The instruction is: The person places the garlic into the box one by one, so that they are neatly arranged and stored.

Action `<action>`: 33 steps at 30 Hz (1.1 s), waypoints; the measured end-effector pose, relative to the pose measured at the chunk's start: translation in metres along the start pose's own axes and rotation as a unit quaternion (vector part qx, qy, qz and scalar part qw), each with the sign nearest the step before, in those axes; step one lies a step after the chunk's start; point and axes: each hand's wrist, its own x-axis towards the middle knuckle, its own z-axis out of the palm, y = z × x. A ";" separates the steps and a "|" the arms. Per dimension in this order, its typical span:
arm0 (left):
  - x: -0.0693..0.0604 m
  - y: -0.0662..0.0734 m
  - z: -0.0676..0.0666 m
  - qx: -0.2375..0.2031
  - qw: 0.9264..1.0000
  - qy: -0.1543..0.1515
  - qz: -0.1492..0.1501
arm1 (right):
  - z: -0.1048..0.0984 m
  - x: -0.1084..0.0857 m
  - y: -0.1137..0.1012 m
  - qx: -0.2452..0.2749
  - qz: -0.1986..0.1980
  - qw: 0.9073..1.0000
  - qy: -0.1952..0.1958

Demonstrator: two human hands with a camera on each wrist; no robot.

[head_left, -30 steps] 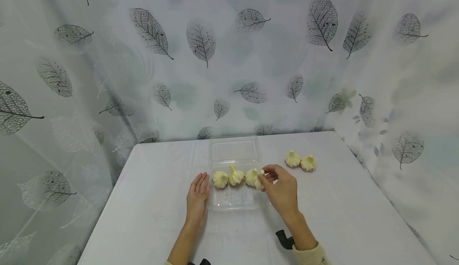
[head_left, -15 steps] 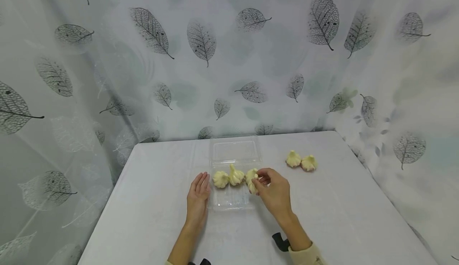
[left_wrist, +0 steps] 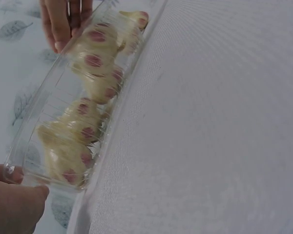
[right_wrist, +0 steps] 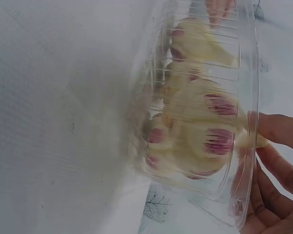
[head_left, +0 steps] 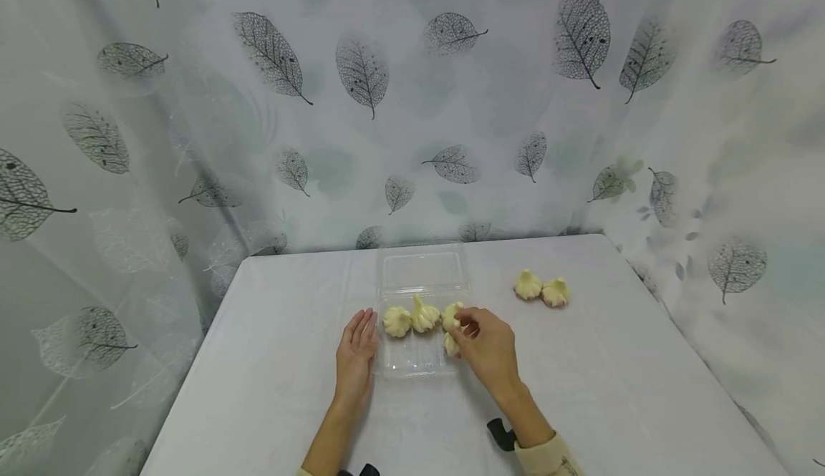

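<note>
A clear plastic clamshell box [head_left: 412, 363] lies with its lid folded back on the table. Three garlic bulbs stand in a row in it: a left bulb [head_left: 397, 322], a middle one with a tall stem [head_left: 425, 315] and a right one [head_left: 450, 315]. My right hand [head_left: 488, 351] pinches another garlic bulb [right_wrist: 202, 148] by its stem, at the box's front right; in the right wrist view this bulb shows inside the clear wall. With fingers extended, my left hand [head_left: 354, 358] touches the left side of the box.
Two more garlic bulbs, one [head_left: 528, 285] beside the other [head_left: 556, 292], lie on the white-covered table [head_left: 290, 333], right of the box. A leaf-patterned curtain [head_left: 412, 104] hangs behind the table and along both sides.
My right hand has moved left and slightly toward me, bringing its garlic bulb from the box's right edge to in front of the right bulb. The left hand has stayed in place.
</note>
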 end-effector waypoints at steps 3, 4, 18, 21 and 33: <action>0.000 0.000 0.001 -0.003 1.000 0.003 -0.001 | 0.000 0.000 0.003 -0.025 0.004 1.000 -0.004; 0.000 0.000 0.001 -0.003 1.000 0.004 -0.002 | 0.000 -0.001 0.004 -0.033 0.008 0.999 -0.007; 0.000 0.000 0.001 -0.008 1.000 0.006 -0.011 | 0.000 -0.001 0.008 -0.109 0.064 0.992 -0.025; 0.000 0.001 0.001 -0.006 1.000 0.004 -0.011 | -0.002 0.000 0.008 -0.119 0.073 0.990 -0.031; 0.000 0.001 0.001 -0.001 1.000 0.003 -0.011 | -0.005 0.002 0.004 -0.122 0.073 0.989 -0.033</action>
